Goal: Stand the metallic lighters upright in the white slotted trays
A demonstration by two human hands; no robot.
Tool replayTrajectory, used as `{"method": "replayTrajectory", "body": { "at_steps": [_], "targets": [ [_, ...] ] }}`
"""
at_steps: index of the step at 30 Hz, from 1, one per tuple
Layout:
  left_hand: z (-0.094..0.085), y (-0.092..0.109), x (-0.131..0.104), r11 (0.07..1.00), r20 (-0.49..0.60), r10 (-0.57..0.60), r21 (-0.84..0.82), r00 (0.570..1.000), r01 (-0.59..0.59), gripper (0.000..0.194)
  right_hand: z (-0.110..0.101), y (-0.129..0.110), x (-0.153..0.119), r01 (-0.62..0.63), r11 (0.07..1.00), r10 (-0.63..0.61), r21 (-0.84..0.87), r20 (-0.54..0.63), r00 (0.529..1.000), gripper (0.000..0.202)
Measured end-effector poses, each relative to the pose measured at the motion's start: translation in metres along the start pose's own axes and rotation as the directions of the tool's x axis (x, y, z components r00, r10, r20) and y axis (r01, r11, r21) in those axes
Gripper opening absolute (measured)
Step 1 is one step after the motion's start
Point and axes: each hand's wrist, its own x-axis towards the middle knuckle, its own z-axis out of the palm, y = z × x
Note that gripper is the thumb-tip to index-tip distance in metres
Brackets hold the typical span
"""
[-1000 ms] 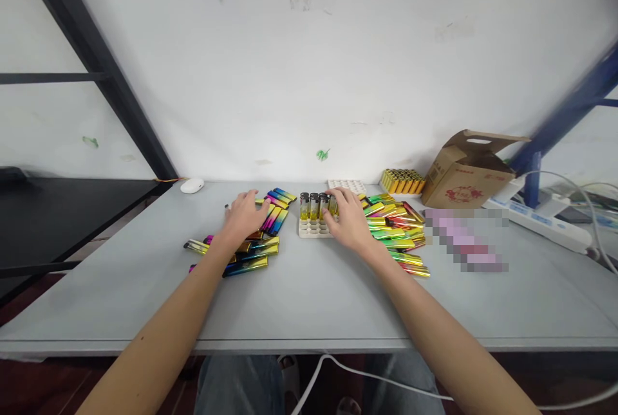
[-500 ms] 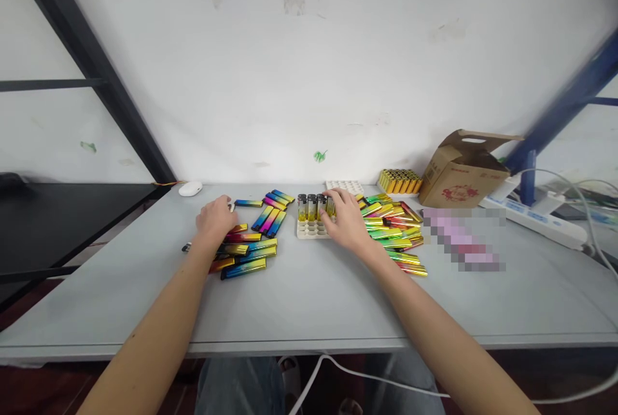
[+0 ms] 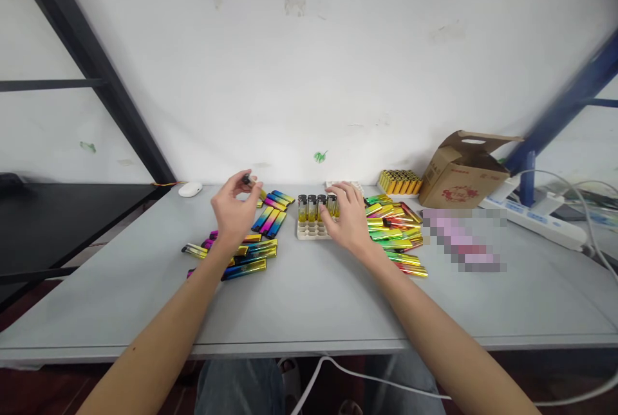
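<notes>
My left hand (image 3: 236, 206) is raised above the left pile, its thumb and fingers pinching a lighter (image 3: 248, 180) whose black top shows. Most of that lighter's body is hidden by the fingers. My right hand (image 3: 346, 219) curves around the right end of a white honeycomb tray (image 3: 313, 231), thumb in front and fingers behind. Several clear-and-yellow lighters (image 3: 311, 209) with black tops stand upright in it, the front cells bare. Beneath my left forearm and beyond it lie shiny multicoloured lighters (image 3: 246, 269). More metallic lighters (image 3: 393, 235) lie heaped right of my right hand.
Behind my right hand is another white tray (image 3: 358, 185), partly hidden. A block of upright yellow lighters (image 3: 400, 181) stands beside an open cardboard box (image 3: 458, 174). A power strip (image 3: 535, 221) with cables lies at right, a white earbud case (image 3: 190, 189) at back left.
My left hand has moved right and up from the left pile, with a lighter now visible in its fingers. My right hand stays nearly still at the tray.
</notes>
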Motion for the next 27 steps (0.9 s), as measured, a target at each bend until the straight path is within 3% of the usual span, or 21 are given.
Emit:
{"method": "replayTrajectory", "body": {
  "at_steps": [3, 7, 11, 15, 20, 23, 25, 27],
  "targets": [
    [0.014, 0.022, -0.019, 0.968, 0.093, 0.052, -0.249, 0.994, -0.027, 0.039, -0.005, -0.008, 0.000, 0.089, 0.992, -0.093, 0.092, 0.041, 0.995, 0.031],
    [0.024, 0.039, -0.042, 0.922, 0.154, 0.240, -0.346, 0.959, -0.175, 0.023, -0.003, -0.016, -0.002, 0.126, 0.984, -0.139, 0.124, 0.102, 0.985, 0.032],
    [0.028, 0.042, -0.057, 0.922, 0.221, 0.309, -0.311, 0.925, -0.233, 0.017, 0.004, -0.018, -0.004, 0.101, 0.987, -0.115, 0.124, 0.119, 0.986, 0.016],
    [0.029, 0.039, -0.058, 0.925, 0.253, 0.339, -0.268, 0.906, -0.271, 0.018, 0.004, -0.017, -0.008, 0.078, 0.981, -0.112, 0.176, 0.198, 0.974, 0.023],
    [0.025, 0.034, -0.052, 0.919, 0.246, 0.381, -0.209, 0.891, -0.335, 0.022, 0.000, -0.018, -0.008, -0.150, 0.910, 0.053, 0.387, 0.252, 0.966, 0.032],
    [0.024, 0.031, -0.052, 0.918, 0.273, 0.389, -0.192, 0.880, -0.347, 0.018, 0.002, -0.013, -0.002, -0.344, 0.754, 0.273, 0.560, 0.210, 0.939, 0.020],
    [0.025, 0.028, -0.052, 0.917, 0.290, 0.396, -0.175, 0.871, -0.358, 0.019, 0.001, -0.009, 0.005, -0.473, 0.533, 0.393, 0.702, 0.289, 0.873, 0.015],
    [0.025, 0.026, -0.053, 0.915, 0.297, 0.403, -0.154, 0.866, -0.373, 0.020, -0.003, -0.006, 0.011, -0.563, 0.247, 0.416, 0.788, 0.439, 0.797, 0.023]
  ]
}}
